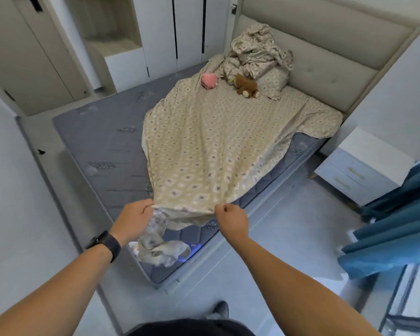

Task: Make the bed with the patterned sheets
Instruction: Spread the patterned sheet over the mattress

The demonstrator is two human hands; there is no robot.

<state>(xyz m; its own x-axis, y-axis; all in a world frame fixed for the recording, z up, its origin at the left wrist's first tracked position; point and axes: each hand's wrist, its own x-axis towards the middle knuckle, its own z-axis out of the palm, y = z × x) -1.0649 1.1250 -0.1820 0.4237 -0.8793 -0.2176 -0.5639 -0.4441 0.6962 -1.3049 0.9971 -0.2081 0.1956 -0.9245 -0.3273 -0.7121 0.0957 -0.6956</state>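
Left hand (131,218) and right hand (232,218) outstretched, gripping patterned sheet (211,146) edge

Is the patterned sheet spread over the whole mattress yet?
No, only partly. The patterned sheet covers one side; bare grey mattress shows beside it. The left hand and right hand grip its near edge.

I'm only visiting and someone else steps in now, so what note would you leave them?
Left hand and right hand each grip the near edge of the patterned sheet at the foot of the bed.
The sheet covers only the right part of the grey mattress; its left side is bare.
Bundled bedding, a pink toy and a brown teddy sit on the sheet by the headboard.
Left: spread, smooth, arrange bedding.
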